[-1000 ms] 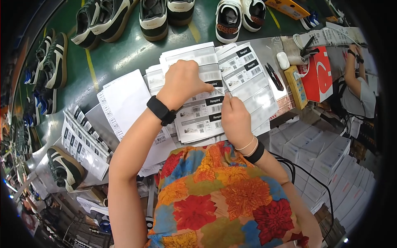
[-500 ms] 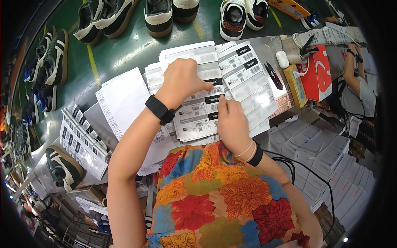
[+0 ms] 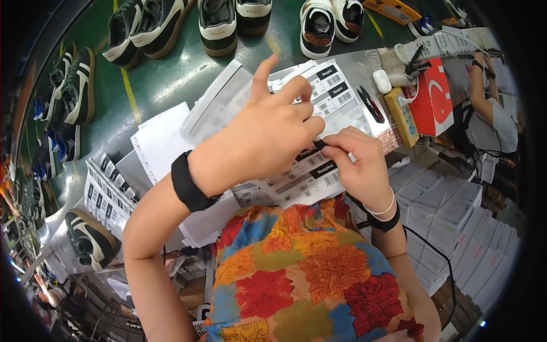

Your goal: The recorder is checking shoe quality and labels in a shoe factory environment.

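My left hand [image 3: 270, 134] is over the stack of label sheets [image 3: 293, 191]. Its index finger sticks up while the other fingers curl in; the thumb and whatever they hold are hidden. Close beside it, my right hand [image 3: 360, 162] pinches thumb and forefinger at the edge of a black-and-white label on the top sheet. Behind my left hand a pale grey sheet [image 3: 219, 94] is tilted up. More label sheets [image 3: 333, 88] lie just beyond my hands, with black headings and barcodes.
White papers [image 3: 162, 128] and a folded label stack [image 3: 108, 194] lie left, near a dark shoe [image 3: 88, 242]. Sneakers [image 3: 216, 28] line the green table's far side. Right are black snips [image 3: 371, 105], a yellow power strip [image 3: 401, 117], a red box [image 3: 431, 97] and stacked white boxes [image 3: 439, 211].
My left hand has turned and moved right and lower, its index finger now raised. The right hand has shifted right. A grey sheet now stands tilted behind the left hand.
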Action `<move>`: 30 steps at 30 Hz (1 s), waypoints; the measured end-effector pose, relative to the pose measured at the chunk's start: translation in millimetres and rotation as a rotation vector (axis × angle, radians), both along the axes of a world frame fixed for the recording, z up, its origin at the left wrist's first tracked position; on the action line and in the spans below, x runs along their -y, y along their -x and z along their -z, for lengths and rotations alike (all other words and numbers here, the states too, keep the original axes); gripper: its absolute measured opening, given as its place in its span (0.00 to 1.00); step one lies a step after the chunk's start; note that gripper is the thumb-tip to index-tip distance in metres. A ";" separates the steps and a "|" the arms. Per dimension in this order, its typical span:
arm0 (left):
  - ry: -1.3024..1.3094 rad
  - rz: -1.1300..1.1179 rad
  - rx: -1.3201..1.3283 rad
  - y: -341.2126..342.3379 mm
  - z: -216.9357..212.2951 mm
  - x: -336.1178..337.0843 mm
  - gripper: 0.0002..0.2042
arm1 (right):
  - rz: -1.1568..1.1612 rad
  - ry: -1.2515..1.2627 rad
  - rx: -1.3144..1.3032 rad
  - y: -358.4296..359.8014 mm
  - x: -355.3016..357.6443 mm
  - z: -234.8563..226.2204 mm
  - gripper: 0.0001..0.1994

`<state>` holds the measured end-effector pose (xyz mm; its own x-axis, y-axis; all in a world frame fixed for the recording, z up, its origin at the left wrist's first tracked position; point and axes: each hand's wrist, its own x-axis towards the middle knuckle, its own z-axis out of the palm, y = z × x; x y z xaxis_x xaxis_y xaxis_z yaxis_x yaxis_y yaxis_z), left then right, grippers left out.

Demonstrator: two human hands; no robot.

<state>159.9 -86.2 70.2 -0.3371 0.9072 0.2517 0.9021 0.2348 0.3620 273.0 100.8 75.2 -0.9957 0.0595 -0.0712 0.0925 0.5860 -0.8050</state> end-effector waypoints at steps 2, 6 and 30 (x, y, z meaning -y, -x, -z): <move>-0.107 0.005 0.069 4.9 -7.1 -0.1 0.07 | -0.153 -0.337 -0.348 3.0 4.6 -4.2 0.10; -0.019 0.049 0.150 19.7 -25.3 2.4 0.03 | -0.123 -0.643 -0.626 -1.9 15.0 -0.2 0.18; 0.146 -0.068 0.948 36.0 -50.7 6.1 0.10 | -0.127 -0.537 -0.763 5.7 16.4 -12.8 0.16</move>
